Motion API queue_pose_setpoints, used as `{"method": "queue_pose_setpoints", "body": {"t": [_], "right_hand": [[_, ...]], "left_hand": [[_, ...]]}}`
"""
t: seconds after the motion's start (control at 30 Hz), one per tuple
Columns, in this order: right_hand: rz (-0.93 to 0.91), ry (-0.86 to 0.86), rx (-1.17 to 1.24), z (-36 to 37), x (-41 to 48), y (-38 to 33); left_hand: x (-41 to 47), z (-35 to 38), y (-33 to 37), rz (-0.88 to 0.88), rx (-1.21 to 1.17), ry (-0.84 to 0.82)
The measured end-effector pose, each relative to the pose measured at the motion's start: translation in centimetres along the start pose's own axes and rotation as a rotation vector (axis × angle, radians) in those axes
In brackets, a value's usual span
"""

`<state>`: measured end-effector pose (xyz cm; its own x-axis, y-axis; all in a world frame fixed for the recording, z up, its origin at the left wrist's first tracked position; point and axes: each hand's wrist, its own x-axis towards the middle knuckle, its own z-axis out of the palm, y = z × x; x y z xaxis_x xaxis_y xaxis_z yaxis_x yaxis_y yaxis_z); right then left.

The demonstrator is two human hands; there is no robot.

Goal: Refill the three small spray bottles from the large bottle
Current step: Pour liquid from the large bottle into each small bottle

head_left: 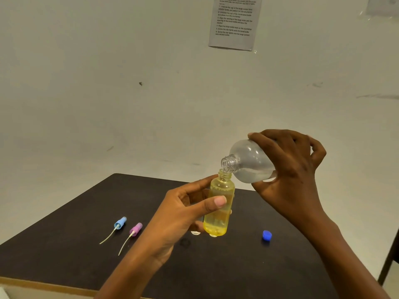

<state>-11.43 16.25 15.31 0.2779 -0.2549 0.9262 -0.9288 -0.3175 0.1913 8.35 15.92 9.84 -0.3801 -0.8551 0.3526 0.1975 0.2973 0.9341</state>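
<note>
My left hand (183,214) grips a small yellow spray bottle (219,210) with no cap, upright and raised above the dark table (86,251). My right hand (289,169) holds the large clear bottle (250,161) tilted down to the left, its open mouth right at the yellow bottle's neck. Clear liquid pools in the large bottle's lower side. The yellow bottle looks mostly full. Behind my left hand, the base of another small bottle (195,232) peeks out on the table.
A blue spray head (120,223) and a pink spray head (136,229), each with a dip tube, lie on the table's left part. A blue screw cap (267,235) sits on the right. A printed sheet (234,20) hangs on the wall behind.
</note>
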Motion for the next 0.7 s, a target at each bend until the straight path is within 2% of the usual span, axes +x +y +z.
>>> {"method": "queue_pose_setpoints", "body": {"t": [0.7], "right_hand": [[-0.015,0.001,-0.011,-0.17,0.06,0.11]], "left_hand": [[-0.01,0.09,0.2,0.009,0.014,-0.006]]}}
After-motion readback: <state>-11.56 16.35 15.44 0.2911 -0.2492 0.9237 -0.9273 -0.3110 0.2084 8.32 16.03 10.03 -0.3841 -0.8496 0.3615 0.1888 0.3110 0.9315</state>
